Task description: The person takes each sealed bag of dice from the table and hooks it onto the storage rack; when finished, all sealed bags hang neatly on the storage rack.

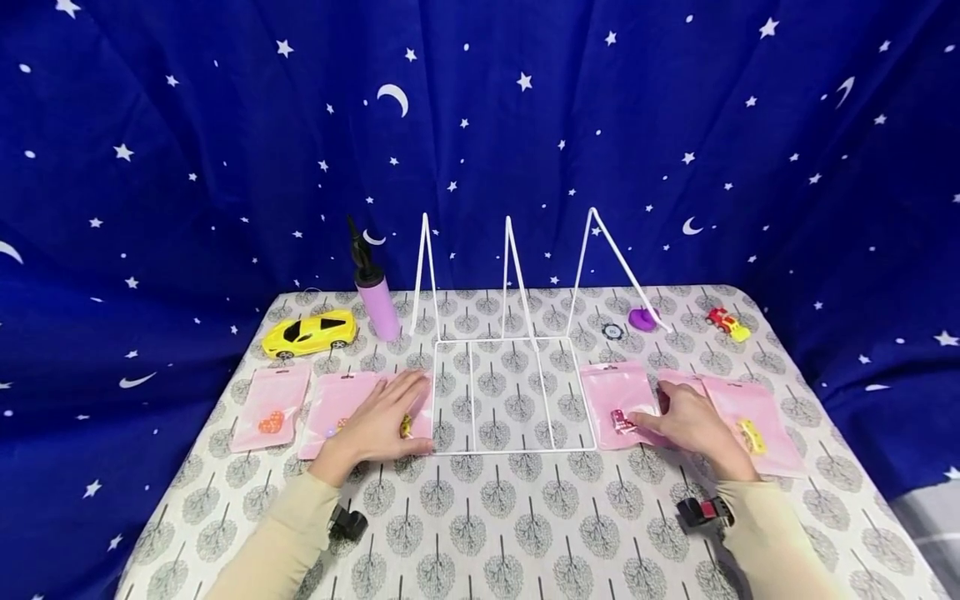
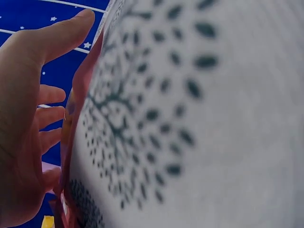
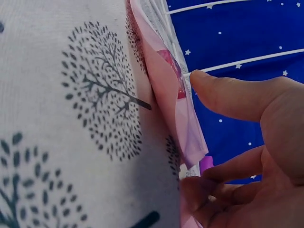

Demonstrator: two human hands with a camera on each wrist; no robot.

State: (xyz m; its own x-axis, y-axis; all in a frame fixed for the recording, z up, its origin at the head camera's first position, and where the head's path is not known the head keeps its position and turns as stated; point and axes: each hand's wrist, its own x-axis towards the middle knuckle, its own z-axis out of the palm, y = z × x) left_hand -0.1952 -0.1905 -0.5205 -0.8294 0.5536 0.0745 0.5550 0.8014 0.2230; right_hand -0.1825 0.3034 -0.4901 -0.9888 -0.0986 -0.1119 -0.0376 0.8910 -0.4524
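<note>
My left hand (image 1: pixel 381 423) lies over a pink zip pouch (image 1: pixel 424 402), fingers extended and thumb spread to the right. A small yellow item (image 1: pixel 406 427) shows through that pouch. Beneath the same hand's wrist side is another pink pouch (image 1: pixel 324 410), partly covered. My right hand (image 1: pixel 688 421) reaches across pink pouches, its thumb near a dark red item (image 1: pixel 621 422) in the right-centre pouch (image 1: pixel 617 385). In the right wrist view, thumb and fingers stand apart, with the pouch (image 3: pixel 164 90) beyond the thumb tip. A pouch under the right hand is mostly hidden.
A white wire rack (image 1: pixel 517 451) stands mid-table. Around it are a yellow toy car (image 1: pixel 311 333), a purple pump (image 1: pixel 381 312), a purple object (image 1: pixel 642 319), a dark round disc (image 1: pixel 612 332) and a red-yellow toy (image 1: pixel 727 323). Outer pouches hold an orange item (image 1: pixel 272 422) and a yellow one (image 1: pixel 752 437).
</note>
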